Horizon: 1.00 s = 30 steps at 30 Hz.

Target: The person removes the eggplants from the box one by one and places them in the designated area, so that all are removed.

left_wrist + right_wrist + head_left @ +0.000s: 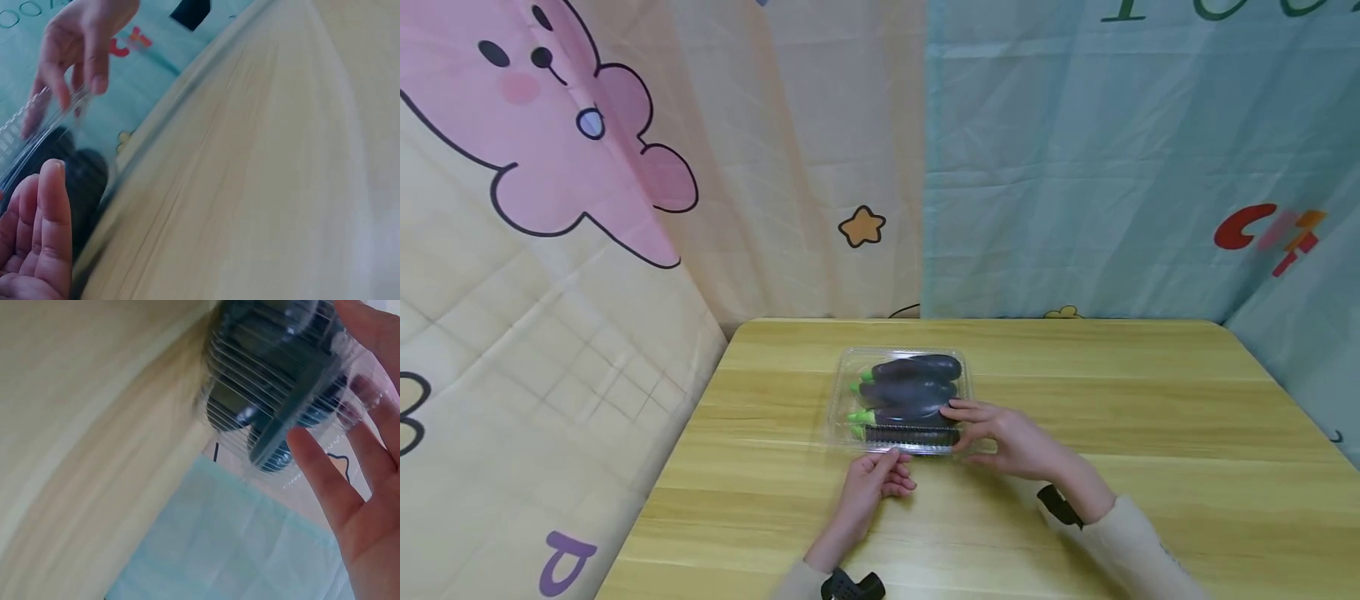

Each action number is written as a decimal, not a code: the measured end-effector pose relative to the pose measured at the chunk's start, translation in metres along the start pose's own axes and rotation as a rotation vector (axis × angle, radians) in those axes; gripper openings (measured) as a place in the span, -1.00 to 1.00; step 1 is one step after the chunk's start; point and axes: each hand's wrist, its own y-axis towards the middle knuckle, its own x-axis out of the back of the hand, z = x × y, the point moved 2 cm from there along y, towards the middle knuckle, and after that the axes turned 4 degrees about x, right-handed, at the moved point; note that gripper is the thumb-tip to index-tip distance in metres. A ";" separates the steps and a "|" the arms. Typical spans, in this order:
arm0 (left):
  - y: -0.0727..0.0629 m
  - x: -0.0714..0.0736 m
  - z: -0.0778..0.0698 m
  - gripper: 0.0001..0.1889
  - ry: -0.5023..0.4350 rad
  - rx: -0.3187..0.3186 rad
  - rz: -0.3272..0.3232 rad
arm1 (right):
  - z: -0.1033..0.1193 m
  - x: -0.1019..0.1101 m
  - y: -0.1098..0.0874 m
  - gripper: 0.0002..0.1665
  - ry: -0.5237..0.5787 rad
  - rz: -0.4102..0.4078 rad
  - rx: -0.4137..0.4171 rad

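Observation:
A clear plastic clamshell box (837, 408) rests on the table, its lid lying over several dark purple eggplants (910, 392) with green stem ends pointing left. My left hand (868, 490) is at the near edge of the box, pinching the rim with thumb and fingers. At the near right corner, my right hand (1011, 437) grips the box, fingertips over the lid and thumb lower down by the rim. The ridged plastic wall (250, 381) shows close up in the right wrist view, with a fingertip against it. Left fingers (53, 219) stand in front of the eggplants in the left wrist view.
The light wooden table (1112, 392) spreads around the box on all sides. Printed curtains (1075, 167) hang behind its far edge and along both sides. Each wrist wears a black band (1060, 505).

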 end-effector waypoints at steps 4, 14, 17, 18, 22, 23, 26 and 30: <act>0.003 -0.013 0.004 -0.58 -0.020 -0.008 -0.001 | -0.001 0.003 0.003 -0.77 0.006 0.043 -0.022; 0.006 -0.019 0.007 -0.61 -0.017 -0.017 0.002 | -0.005 0.012 0.010 -0.87 0.007 0.067 0.000; 0.007 -0.018 0.008 -0.61 -0.016 -0.013 0.012 | -0.005 0.011 0.009 -0.87 -0.004 0.056 0.002; 0.008 -0.018 0.008 -0.60 -0.014 -0.013 0.014 | -0.005 0.010 0.008 -0.86 -0.018 0.045 0.006; 0.009 -0.018 0.009 -0.60 -0.012 -0.007 0.014 | -0.002 0.001 0.002 -0.75 -0.120 -0.024 0.058; 0.009 -0.018 0.009 -0.60 -0.010 -0.008 0.013 | 0.000 -0.002 0.000 -0.72 -0.151 -0.046 0.078; 0.009 -0.018 0.008 -0.58 -0.009 -0.014 0.011 | 0.003 -0.010 -0.004 -0.68 -0.229 -0.110 0.127; 0.009 -0.018 0.008 -0.57 -0.009 -0.023 0.005 | 0.005 -0.017 -0.007 -0.71 -0.280 -0.169 0.142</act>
